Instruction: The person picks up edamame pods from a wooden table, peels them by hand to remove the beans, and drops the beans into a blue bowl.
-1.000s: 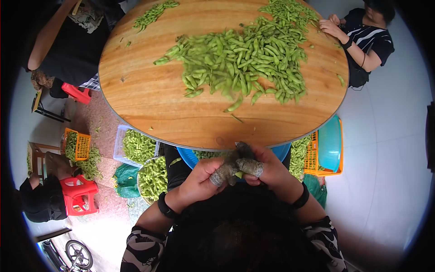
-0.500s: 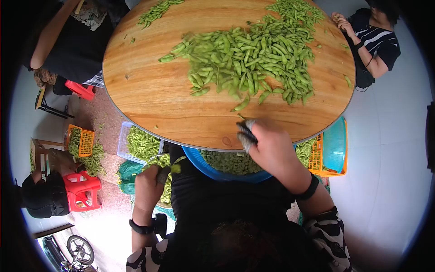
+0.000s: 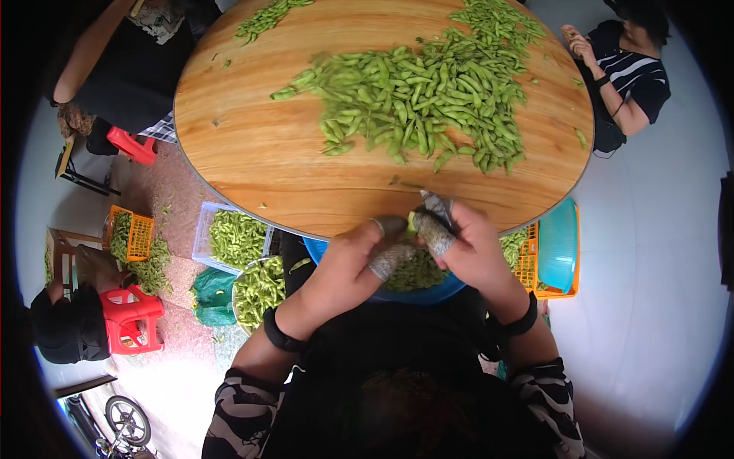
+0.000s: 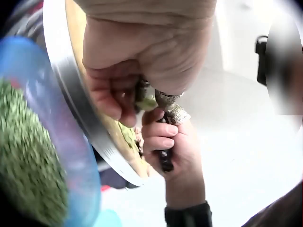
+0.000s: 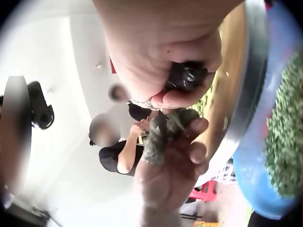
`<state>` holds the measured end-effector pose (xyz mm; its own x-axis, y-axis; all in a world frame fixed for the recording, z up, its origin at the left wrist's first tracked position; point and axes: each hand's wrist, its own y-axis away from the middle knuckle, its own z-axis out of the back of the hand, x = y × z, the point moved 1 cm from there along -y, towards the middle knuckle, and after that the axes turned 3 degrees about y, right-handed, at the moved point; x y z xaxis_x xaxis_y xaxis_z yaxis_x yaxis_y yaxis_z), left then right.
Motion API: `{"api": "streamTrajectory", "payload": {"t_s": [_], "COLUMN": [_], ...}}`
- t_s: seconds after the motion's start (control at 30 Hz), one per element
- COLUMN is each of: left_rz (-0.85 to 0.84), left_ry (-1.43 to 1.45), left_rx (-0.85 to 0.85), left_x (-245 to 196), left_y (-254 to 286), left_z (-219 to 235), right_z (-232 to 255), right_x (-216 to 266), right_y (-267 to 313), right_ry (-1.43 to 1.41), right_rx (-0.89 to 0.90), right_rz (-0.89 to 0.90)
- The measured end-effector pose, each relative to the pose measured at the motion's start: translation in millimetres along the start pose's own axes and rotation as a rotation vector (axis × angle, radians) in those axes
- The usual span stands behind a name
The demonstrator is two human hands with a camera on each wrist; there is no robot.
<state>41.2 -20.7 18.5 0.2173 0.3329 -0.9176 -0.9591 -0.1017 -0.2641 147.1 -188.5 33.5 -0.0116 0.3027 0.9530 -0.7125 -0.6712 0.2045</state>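
In the head view my left hand pinches a green soybean pod between its taped thumb and forefinger. My right hand meets it at the pod, over the near table edge; its thumb and forefinger are wrapped too. Curled fingers of the right hand grip a black-handled tool, seen in the left wrist view; its working end is mostly hidden. Below the hands sits a blue basin of shelled green beans. A large pile of pods lies on the round wooden table.
Left of my legs stand a round basket of pods and a pale crate of pods. Orange crates stand on both sides, with a teal basket at right. Red stools are at left. Other people are around the table.
Half a second ago my left hand was out over the round basket with a pod, and my right hand was over the table. Now both are together again at the table's near edge.
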Motion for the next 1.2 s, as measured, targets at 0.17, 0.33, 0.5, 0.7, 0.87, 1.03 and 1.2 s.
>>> {"api": "streamTrajectory", "payload": {"t_s": [0.17,0.33,0.5,0.7,0.87,1.03,1.2], "left_rz": [0.387,0.197,-0.068,-0.154,0.643,-0.180,-0.112], "left_ry": [0.366,0.255,-0.482,-0.038,1.123,-0.487,-0.420], "left_rx": [0.190,0.076,0.005,0.127,0.388,0.125,0.038], "left_x": [2.9,8.2,-0.6,12.3,4.9,16.5,1.4], "left_y": [0.0,6.2,11.0,13.2,16.9,14.4,15.0], "left_z": [-3.6,-6.0,-7.5,1.0,12.2,0.2,-6.8], "right_z": [-2.9,-12.9,-17.5,-13.5,-7.2,-24.0,-24.3], "right_x": [-9.1,-11.3,-10.4,-13.4,-12.3,-13.1,-16.9], "right_y": [24.5,28.2,25.2,26.4,30.3,32.7,33.4], "right_ry": [-0.146,0.079,0.061,-0.490,-0.952,-0.501,-0.508], "right_rx": [-0.003,0.112,0.101,0.333,0.555,0.282,0.215], "right_rz": [0.066,0.247,0.218,-0.282,-0.465,-0.357,-0.249]}}
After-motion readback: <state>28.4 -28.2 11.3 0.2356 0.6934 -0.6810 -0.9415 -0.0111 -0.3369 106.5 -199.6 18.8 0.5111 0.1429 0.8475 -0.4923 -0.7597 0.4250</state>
